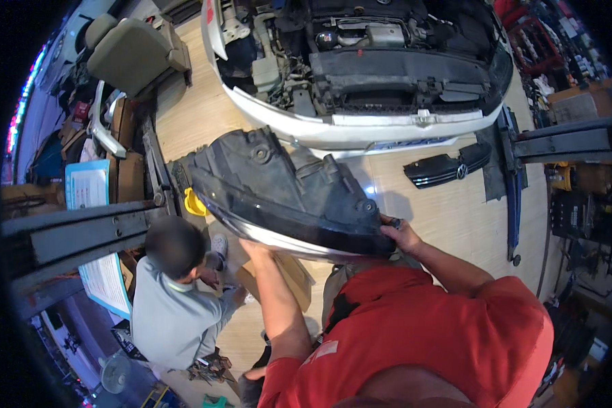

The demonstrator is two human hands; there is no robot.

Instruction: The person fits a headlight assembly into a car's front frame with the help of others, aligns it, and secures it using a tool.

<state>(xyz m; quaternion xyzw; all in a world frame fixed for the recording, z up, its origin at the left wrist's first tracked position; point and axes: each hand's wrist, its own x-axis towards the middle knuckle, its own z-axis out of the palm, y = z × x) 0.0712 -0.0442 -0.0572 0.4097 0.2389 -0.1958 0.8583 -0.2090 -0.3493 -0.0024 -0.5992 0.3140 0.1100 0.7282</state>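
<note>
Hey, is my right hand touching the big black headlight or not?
Touching. The head view shows it: the right hand grips the right-hand end of the headlight, with no gap between them.

left hand [256,247]: headlight [279,187] is hiding its fingers. car [381,78] is extending past the top edge. co-worker's head [175,247] is blurring out. upper-right small items [572,30] are defying identification.
</note>
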